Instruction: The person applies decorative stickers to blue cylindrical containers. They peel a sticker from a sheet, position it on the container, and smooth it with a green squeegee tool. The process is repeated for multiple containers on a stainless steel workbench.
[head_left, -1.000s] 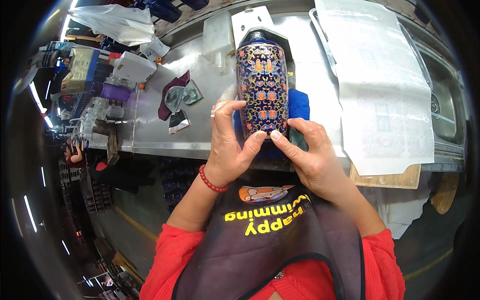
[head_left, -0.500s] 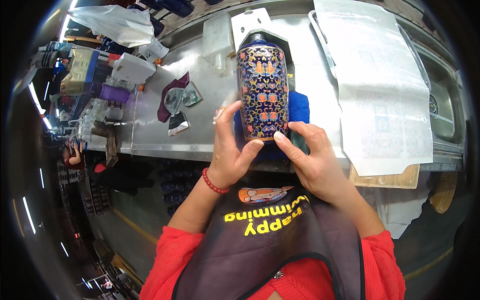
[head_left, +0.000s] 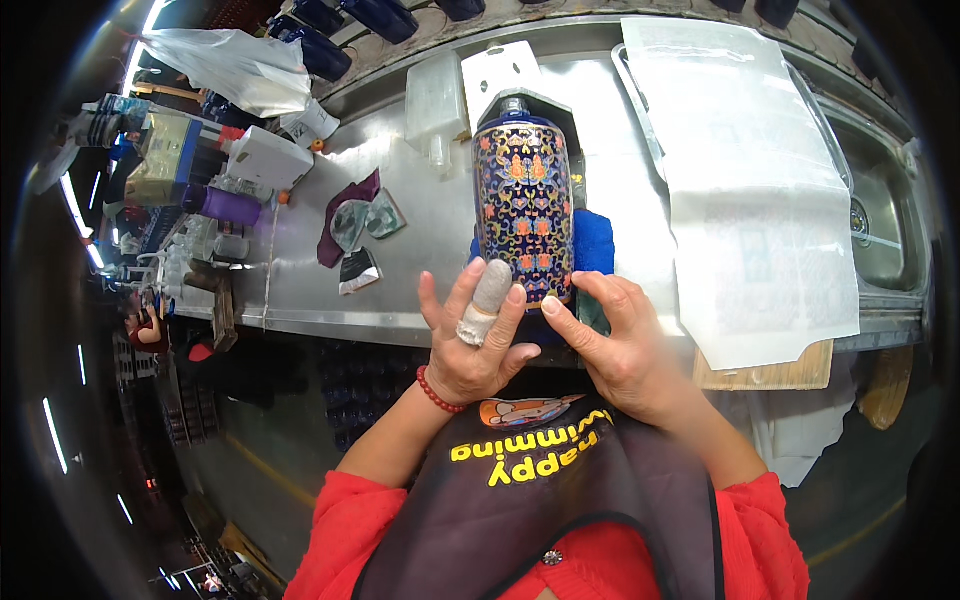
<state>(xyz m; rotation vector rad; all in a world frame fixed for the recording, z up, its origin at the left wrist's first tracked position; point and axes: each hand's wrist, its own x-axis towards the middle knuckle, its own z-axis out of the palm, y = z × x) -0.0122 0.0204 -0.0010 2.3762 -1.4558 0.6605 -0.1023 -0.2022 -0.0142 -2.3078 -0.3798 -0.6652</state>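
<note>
A dark blue ceramic bottle (head_left: pixel 525 215) with a colourful floral pattern lies in front of me, its neck pointing away. Under it are a blue towel (head_left: pixel 596 245) and a dark angular support (head_left: pixel 556 108). My right hand (head_left: pixel 632 350) grips the bottle's near right corner, thumb at the base edge and forefinger on the side. Spread fingers show on my left hand (head_left: pixel 470 355), which is at the bottle's near left edge. A grey cover (head_left: pixel 490 290) wraps one of its fingers. Whether those fingertips touch the bottle I cannot tell.
Large white sheets (head_left: pixel 765 230) lie at the right over a wooden board (head_left: pixel 770 368), beside a metal sink (head_left: pixel 882 245). A clear plastic container (head_left: pixel 434 95) and crumpled cloth pieces (head_left: pixel 352 225) are on the left of the metal table. Dark blue bottles (head_left: pixel 380 18) line the back.
My left hand has come off the bottle's side, drawn nearer to me and spread its fingers, showing the grey cover. The bottle and right hand appear slightly lower in view.
</note>
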